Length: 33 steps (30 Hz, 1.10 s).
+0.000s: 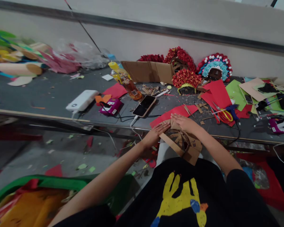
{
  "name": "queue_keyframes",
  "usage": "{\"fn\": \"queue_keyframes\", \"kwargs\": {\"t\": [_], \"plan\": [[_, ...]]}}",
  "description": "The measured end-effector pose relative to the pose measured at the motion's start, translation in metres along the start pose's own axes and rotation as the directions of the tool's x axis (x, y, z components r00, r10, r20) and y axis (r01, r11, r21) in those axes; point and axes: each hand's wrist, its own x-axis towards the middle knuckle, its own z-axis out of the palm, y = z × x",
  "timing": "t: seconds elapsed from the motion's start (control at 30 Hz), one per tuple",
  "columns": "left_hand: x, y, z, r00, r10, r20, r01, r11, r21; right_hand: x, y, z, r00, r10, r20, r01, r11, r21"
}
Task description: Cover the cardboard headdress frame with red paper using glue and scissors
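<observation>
Both hands lie flat, fingers stretched out and gripping nothing. The left hand (156, 132) presses palm-down on the near left part of the cardboard frame (183, 143), its fingertips pointing toward the right hand (183, 122), which rests palm-down on the frame's far edge, where it meets the red paper sheet (174, 114). The fingertips of the two hands nearly meet over the frame's top.

The frame is a curved piece built of brown cardboard strips. It sits at the near edge of the bench (49, 94), partly overhanging toward the person's lap, so most of it lies below and nearer than the fingers, with only its upper part under them.

To do this pressing well, I judge the palms should bear evenly and straight down, so the strips stay seated without sliding or buckling. The overhanging part has no support, so weight belongs on the portion over the bench.

Left of the frame and farther back lies a phone (144, 106) with a white cable; farther left is a white power bank (82, 100). Right of the frame, yellow-handled scissors (223, 114) lie on red paper. Beyond the frame, toward the wall, stand red flower headdresses (186, 78) and a cardboard box (148, 71).
</observation>
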Motion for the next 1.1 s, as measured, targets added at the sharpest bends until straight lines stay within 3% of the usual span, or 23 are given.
{"fn": "queue_keyframes", "kwargs": {"t": [0.1, 0.17, 0.23, 0.3, 0.4, 0.47, 0.53, 0.63, 0.73, 0.8, 0.87, 0.97, 1.1], "plan": [[0.001, 0.001, 0.0, 1.0, -0.009, -0.012, 0.008, 1.0, -0.015, -0.003, -0.003, -0.001, 0.99, 0.084, -0.115, -0.067, 0.987, 0.146], [0.001, 0.002, 0.0, 1.0, -0.01, -0.028, 0.009, 1.0, -0.027, -0.006, -0.004, -0.007, 0.929, 0.222, -0.296, -0.109, 0.929, 0.353], [0.001, 0.002, 0.001, 0.999, -0.008, -0.041, 0.007, 0.999, -0.039, -0.01, -0.009, -0.017, 0.81, 0.418, -0.41, -0.078, 0.771, 0.632], [0.0, 0.001, 0.002, 0.999, -0.008, -0.05, 0.006, 0.999, -0.048, -0.016, -0.018, -0.03, 0.72, 0.581, -0.378, 0.048, 0.503, 0.863], [0.0, 0.001, 0.003, 0.998, -0.013, -0.062, 0.01, 0.999, -0.048, -0.031, -0.037, -0.05, 0.706, 0.659, -0.262, 0.224, 0.143, 0.964], [0.0, 0.001, 0.004, 0.998, -0.006, -0.066, 0.003, 0.999, -0.042, -0.044, -0.051, -0.061, 0.719, 0.656, -0.228, 0.269, 0.041, 0.962], [0.001, 0.001, 0.003, 0.998, 0.01, -0.064, -0.012, 0.999, -0.035, -0.055, -0.061, -0.068, 0.73, 0.646, -0.222, 0.275, 0.019, 0.961], [0.002, 0.001, 0.002, 0.998, 0.019, -0.054, -0.02, 0.999, -0.024, -0.061, -0.061, -0.064, 0.729, 0.63, -0.267, 0.244, 0.125, 0.962], [0.004, 0.001, 0.002, 0.999, 0.006, -0.051, -0.007, 1.0, -0.018, -0.054, -0.044, -0.042, 0.75, 0.557, -0.356, 0.093, 0.444, 0.891], [0.004, 0.002, 0.002, 0.998, -0.002, -0.06, 0.001, 1.0, -0.02, -0.046, -0.027, -0.022, 0.837, 0.422, -0.35, -0.079, 0.725, 0.684], [0.004, 0.003, 0.001, 0.998, -0.009, -0.067, 0.008, 1.0, -0.021, -0.039, -0.012, -0.003, 0.937, 0.27, -0.224, -0.156, 0.893, 0.423], [0.004, 0.004, 0.001, 0.998, -0.019, -0.064, 0.018, 1.0, -0.014, -0.034, 0.003, 0.018, 0.988, 0.132, -0.078, -0.113, 0.971, 0.211], [0.002, 0.004, 0.003, 0.998, -0.029, -0.056, 0.028, 0.999, -0.016, -0.033, 0.009, 0.028, 0.997, 0.075, 0.023, -0.075, 0.997, -0.004]]}}
